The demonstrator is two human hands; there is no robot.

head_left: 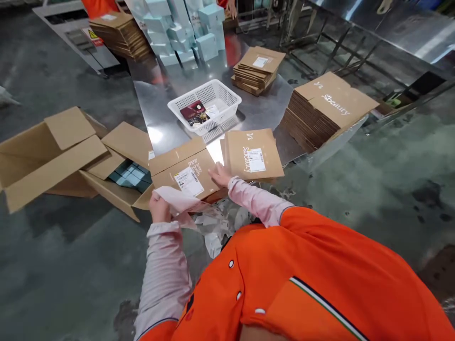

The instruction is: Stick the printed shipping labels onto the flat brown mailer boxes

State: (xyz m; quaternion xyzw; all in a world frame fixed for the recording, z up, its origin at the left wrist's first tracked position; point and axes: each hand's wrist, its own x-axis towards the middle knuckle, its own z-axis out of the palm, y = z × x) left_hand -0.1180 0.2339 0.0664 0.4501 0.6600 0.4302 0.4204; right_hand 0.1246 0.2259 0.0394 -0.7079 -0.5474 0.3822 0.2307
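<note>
Left hand (pixel 159 207): closed, edge of a pale, thin sheet (pixel 177 195) pinched between thumb and fingers; the sheet, probably backing paper, trails over the near edge of the left mailer. Right hand (pixel 221 175): fingers loosely spread, tips on the right side of the left mailer, beside the right mailer.

Left mailer (pixel 167 177): brown card, flat, at the table's near edge, bearing a white label (pixel 189 181). Right mailer (pixel 234 147): brown card, flat, also labelled, just beside it.

Table (pixel 159 106): metal. Basket (pixel 174 106): white, perforated, beyond the mailers, a dark red packet (pixel 193 111) inside. Card stacks: one (pixel 273 59) farther back, one (pixel 330 99) at right. Pale blue boxes (pixel 208 46): piled at the far end. Open cartons (pixel 71 128): left of the table.
</note>
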